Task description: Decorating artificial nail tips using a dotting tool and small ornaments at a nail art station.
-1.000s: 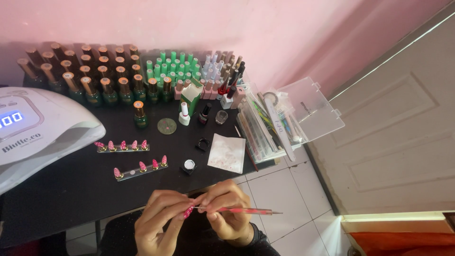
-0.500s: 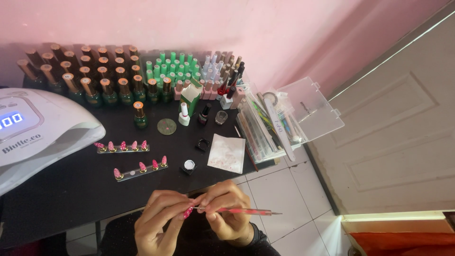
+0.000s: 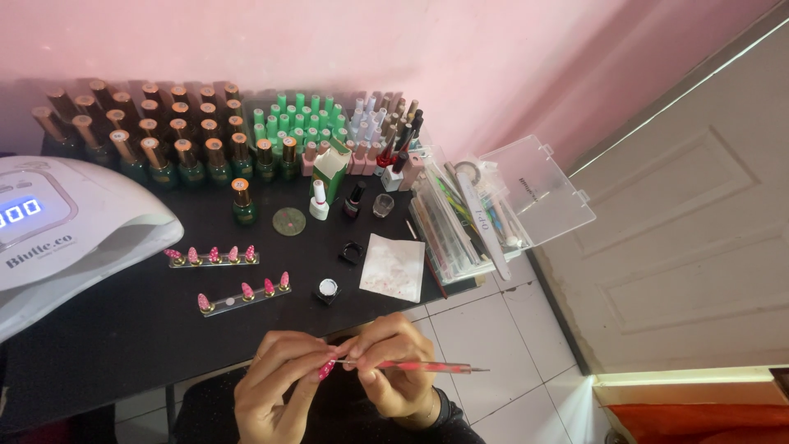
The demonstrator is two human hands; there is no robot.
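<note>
My left hand pinches a small pink false nail tip between its fingertips, just below the front edge of the black table. My right hand grips a thin red dotting tool that lies level, its near tip touching the pink nail and its far end pointing right. On the table in front of my hands lie two holder strips carrying several pink nail tips.
A white nail lamp fills the table's left side. Rows of polish bottles line the back wall. A small open jar, a stained white wipe and an open clear tool box sit at right. A door stands to the right.
</note>
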